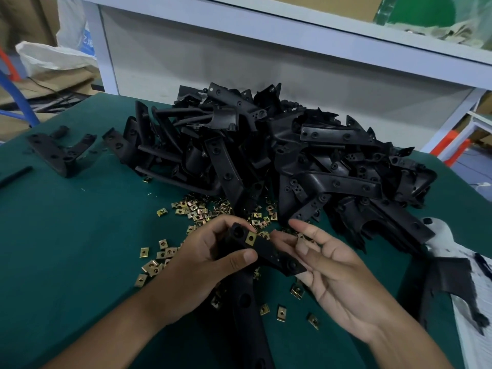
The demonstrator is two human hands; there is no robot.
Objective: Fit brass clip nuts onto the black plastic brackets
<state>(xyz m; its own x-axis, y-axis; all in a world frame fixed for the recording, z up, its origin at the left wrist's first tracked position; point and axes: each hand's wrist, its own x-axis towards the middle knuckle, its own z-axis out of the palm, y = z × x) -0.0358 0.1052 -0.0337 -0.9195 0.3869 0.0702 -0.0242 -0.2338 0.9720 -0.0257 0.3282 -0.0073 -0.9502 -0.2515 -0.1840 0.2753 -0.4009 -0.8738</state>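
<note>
Left hand (210, 258) grips the bracket (266, 251) steady, one nut (250, 237) seated, while the right hand (330, 265), fingers loose, perhaps pinches another.

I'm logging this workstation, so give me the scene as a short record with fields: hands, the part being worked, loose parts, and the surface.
left hand: grips the held bracket, thumb on top
right hand: fingers extended, supporting the bracket's right end
held bracket: black plastic, one brass clip nut already on its edge
bracket pile: large heap behind the hands
loose clip nuts: scattered in front of the pile
table: green mat surface
</note>
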